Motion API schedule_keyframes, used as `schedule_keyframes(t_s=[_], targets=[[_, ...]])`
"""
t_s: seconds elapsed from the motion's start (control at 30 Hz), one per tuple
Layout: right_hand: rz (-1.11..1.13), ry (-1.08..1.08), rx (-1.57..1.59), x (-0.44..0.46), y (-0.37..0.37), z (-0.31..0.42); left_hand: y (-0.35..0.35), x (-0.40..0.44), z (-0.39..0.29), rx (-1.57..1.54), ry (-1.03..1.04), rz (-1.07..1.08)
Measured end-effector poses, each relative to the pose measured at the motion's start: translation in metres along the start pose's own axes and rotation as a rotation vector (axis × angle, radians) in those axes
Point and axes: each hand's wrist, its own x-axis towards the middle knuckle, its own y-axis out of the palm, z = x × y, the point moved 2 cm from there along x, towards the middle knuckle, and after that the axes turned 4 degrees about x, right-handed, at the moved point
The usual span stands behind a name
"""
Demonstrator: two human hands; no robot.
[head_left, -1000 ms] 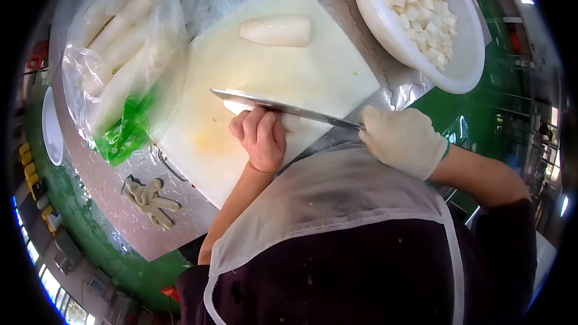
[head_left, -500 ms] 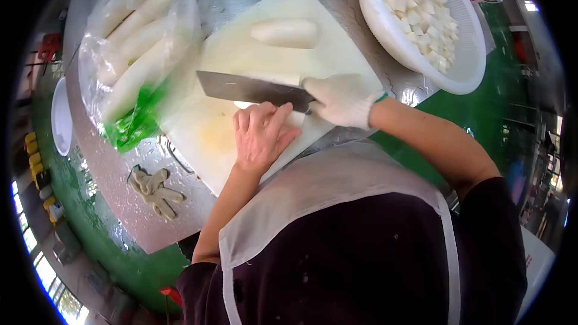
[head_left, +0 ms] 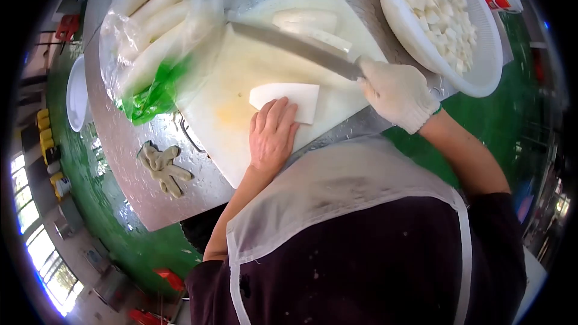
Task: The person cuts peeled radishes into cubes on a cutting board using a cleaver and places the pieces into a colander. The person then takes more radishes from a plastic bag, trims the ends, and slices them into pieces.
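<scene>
My gloved right hand [head_left: 397,93] is closed round the handle of a cleaver [head_left: 295,48], whose blade points left above the white cutting board [head_left: 241,156]. Bare, my left hand [head_left: 274,132] rests its fingertips on the near edge of a flat-cut white radish piece [head_left: 295,97]; its fingers lie close together. Beyond the blade, a whole-looking peeled radish [head_left: 310,19] lies on the board, with a long cut slab [head_left: 325,38] beside it. The blade partly hides that slab.
A clear bag of radishes [head_left: 159,21] with a green part lies at the left. Nearer is an empty-looking glove [head_left: 164,168] on the metal table [head_left: 135,189]. A white basket [head_left: 421,63] of radish cubes [head_left: 442,15] stands at the right.
The cleaver has moved away from the near radish piece toward the far radish, and a cut slab now lies there. My left hand has flattened onto the near piece.
</scene>
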Motion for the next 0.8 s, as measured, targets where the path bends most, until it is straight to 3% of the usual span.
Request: schedule_keyframes(t_s=[0.07,0.17,0.53,0.8], targets=[[0.120,-0.060,-0.110,-0.005,-0.001,0.000,0.000,0.003,0.002,0.008,0.015,0.014],[0.090,-0.192,-0.096,-0.021,-0.004,0.009,0.001,0.005,0.001,0.063,-0.003,0.007],[0.205,-0.200,-0.117,-0.027,-0.003,0.014,0.014,0.006,0.004,0.108,-0.020,-0.016],[0.396,-0.110,-0.026,0.021,0.017,0.026,0.013,0.008,0.005,0.070,-0.064,-0.003]])
